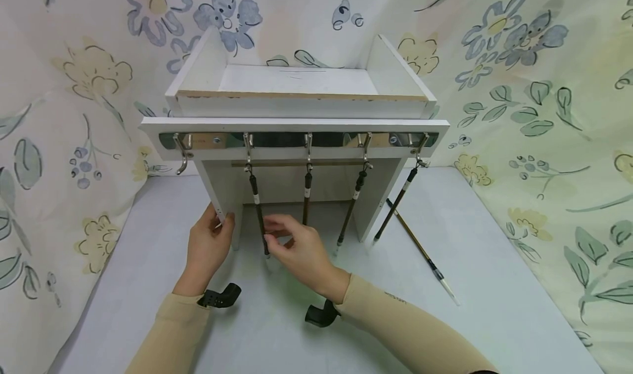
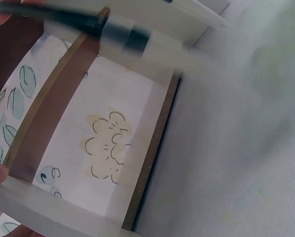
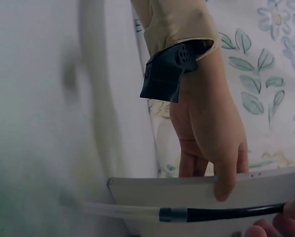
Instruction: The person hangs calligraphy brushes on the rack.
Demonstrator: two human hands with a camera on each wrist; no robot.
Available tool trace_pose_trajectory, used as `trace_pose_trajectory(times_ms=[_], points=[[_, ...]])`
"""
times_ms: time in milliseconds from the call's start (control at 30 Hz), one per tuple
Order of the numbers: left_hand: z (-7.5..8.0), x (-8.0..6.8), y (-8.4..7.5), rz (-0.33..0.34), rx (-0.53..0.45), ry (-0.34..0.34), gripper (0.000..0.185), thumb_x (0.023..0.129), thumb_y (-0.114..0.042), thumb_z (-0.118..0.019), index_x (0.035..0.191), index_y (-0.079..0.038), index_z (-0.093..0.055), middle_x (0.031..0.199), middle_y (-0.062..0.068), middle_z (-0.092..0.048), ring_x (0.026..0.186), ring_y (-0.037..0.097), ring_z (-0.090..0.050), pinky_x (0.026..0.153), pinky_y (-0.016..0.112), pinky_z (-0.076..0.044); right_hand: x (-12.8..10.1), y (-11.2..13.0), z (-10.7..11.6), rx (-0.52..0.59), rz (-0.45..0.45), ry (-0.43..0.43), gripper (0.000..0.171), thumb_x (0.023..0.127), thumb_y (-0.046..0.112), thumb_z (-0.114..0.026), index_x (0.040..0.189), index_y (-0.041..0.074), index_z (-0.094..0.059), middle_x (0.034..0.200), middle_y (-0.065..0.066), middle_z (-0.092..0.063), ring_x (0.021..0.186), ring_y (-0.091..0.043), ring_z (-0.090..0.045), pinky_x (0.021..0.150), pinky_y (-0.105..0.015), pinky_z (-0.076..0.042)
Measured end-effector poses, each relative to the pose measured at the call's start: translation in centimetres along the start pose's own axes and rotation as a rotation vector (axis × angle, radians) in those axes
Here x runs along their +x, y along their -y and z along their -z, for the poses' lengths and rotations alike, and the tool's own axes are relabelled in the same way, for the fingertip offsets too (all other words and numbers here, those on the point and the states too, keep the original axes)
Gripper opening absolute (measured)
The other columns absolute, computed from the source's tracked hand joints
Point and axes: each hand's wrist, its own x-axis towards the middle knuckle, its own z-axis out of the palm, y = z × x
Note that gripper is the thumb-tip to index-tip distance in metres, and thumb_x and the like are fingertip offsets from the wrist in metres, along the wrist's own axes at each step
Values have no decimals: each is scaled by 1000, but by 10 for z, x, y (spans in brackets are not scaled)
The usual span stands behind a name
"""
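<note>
My left hand (image 1: 207, 250) grips the front edge of the left side panel (image 1: 217, 193) of a white wooden rack, its thumb on the inner side. My right hand (image 1: 309, 258) pinches the lower part of a dark-handled paintbrush (image 1: 257, 204), which hangs by its loop from a metal hook (image 1: 248, 151). In the left wrist view this brush (image 2: 132, 37) is blurred; its tip has a clear cap. More paintbrushes hang from hooks to the right: a middle one (image 1: 307, 190), another (image 1: 352, 209), and one at the far right (image 1: 395, 204).
The leftmost hook (image 1: 181, 154) holds no brush. A loose brush with a brown handle (image 1: 420, 247) lies on the white tabletop (image 1: 494, 319), right of the rack. An open tray (image 1: 301, 83) tops the rack. Floral cloth (image 1: 519, 88) surrounds the table.
</note>
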Motion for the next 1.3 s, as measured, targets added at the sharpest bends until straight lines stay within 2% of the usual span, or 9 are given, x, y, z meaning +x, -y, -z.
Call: trace_pose_trajectory(times_ms=[367,667,800,967,1300], points=[[1,0,1,16,22,-10,45,100,-25,-52,144,-18,-46,132,19,-57,106,35,-63,79,48,-55,-3,2,7,16,3,19,31,94,12,-63,125,16,-60,110,4,-68,95,-3,-62,63,-20,-54],[3,-1,1,13,23,-10,46,100,-24,-51,144,-17,-46,133,19,-56,109,36,-62,81,49,-54,-9,0,24,12,62,26,34,92,13,-67,125,14,-59,111,2,-68,93,-6,-64,63,-21,-54],[2,1,1,16,14,-3,46,100,-24,-51,145,-18,-46,133,19,-55,110,37,-61,82,50,-54,-13,-1,40,15,114,27,40,88,10,-72,126,13,-59,112,0,-68,93,-10,-65,65,-22,-54],[0,1,0,13,-4,6,46,100,-23,-51,146,-18,-45,135,20,-54,111,40,-60,83,51,-53,-21,-3,66,23,123,24,44,85,8,-75,126,10,-59,112,-7,-67,94,-14,-66,67,-26,-56],[1,2,1,-4,10,-3,46,100,-21,-52,145,-17,-46,134,20,-55,110,39,-60,82,49,-53,-33,-12,117,-31,206,-61,49,75,-7,-78,121,2,-62,106,-14,-68,84,-22,-68,62,-25,-56]])
